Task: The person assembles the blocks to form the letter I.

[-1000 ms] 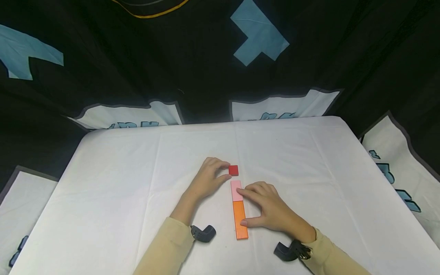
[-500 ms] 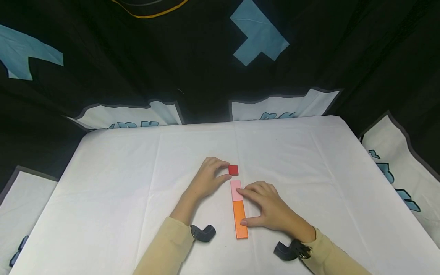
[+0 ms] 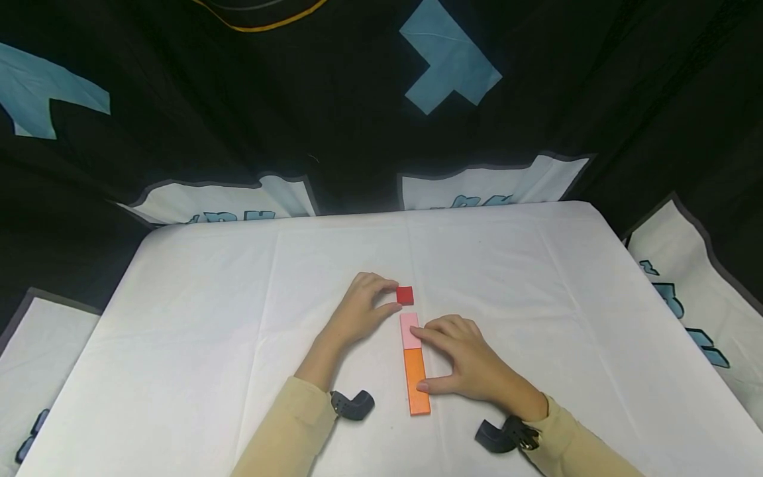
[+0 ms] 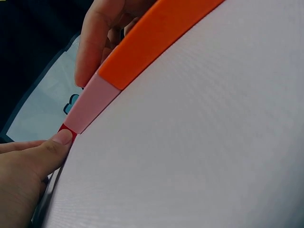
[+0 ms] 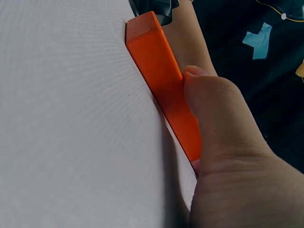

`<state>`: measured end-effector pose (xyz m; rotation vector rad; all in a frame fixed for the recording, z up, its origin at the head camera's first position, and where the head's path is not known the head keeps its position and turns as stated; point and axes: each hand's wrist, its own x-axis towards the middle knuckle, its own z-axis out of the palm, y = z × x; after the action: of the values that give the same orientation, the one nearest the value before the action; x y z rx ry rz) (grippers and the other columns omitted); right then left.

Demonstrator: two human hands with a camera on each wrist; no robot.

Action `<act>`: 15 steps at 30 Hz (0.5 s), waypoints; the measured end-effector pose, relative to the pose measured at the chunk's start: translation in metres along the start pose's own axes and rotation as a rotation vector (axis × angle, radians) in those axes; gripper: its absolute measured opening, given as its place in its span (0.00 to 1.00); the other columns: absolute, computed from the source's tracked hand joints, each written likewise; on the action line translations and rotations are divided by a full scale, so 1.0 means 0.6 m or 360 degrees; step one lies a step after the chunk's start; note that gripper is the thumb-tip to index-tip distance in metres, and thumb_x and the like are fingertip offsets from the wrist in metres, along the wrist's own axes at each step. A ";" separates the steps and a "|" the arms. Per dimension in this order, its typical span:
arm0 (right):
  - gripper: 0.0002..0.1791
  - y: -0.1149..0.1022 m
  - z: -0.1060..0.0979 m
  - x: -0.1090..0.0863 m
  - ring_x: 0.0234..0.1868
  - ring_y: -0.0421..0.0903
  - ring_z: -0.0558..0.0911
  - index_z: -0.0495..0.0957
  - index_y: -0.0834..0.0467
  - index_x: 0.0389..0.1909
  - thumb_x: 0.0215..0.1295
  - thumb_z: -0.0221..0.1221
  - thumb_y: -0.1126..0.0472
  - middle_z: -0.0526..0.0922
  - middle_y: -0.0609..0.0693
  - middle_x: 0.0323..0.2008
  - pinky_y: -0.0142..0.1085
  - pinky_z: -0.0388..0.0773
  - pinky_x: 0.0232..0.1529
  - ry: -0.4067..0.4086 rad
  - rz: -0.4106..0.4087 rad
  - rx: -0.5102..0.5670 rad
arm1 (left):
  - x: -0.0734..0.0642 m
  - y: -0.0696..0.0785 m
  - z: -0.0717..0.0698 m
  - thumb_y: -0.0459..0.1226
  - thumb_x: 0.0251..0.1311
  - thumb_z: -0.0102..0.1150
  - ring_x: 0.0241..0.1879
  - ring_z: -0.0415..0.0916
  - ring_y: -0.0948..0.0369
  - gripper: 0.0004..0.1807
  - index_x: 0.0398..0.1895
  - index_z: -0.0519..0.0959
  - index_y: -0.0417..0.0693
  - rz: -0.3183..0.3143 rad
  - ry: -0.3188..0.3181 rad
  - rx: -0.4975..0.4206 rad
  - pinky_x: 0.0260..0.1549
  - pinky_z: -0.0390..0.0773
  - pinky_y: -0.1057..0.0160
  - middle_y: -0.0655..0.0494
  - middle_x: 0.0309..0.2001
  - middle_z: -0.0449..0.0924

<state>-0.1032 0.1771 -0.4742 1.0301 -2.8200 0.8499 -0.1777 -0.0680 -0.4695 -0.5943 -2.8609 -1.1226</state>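
Observation:
In the head view a small red block lies at the far end of a row. My left hand pinches it from the left, index fingertip at its far edge and thumb at its near edge. Just nearer, past a small gap, is a pink block. An orange block lies end to end with it. From the right, my right hand touches both with fingers spread, a fingertip on the pink and the thumb on the orange. In the right wrist view that thumb overlaps the orange block's side.
A white cloth covers the table. Black curtains with pale blue patches hang behind it, and white printed fabric shows at the sides. Dark wrist-camera mounts stick out from both sleeves near the cloth.

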 end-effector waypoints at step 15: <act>0.45 0.000 0.000 -0.001 0.63 0.43 0.68 0.65 0.39 0.72 0.54 0.63 0.28 0.75 0.40 0.61 0.53 0.64 0.65 -0.0007 0.0012 -0.0013 | -0.015 -0.001 -0.009 0.48 0.61 0.66 0.64 0.69 0.55 0.29 0.65 0.76 0.51 -0.0050 -0.0014 -0.0011 0.70 0.68 0.53 0.53 0.59 0.77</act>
<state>-0.1026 0.1772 -0.4743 1.0227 -2.8303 0.8369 -0.1701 -0.0752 -0.4670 -0.5584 -2.8851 -1.1374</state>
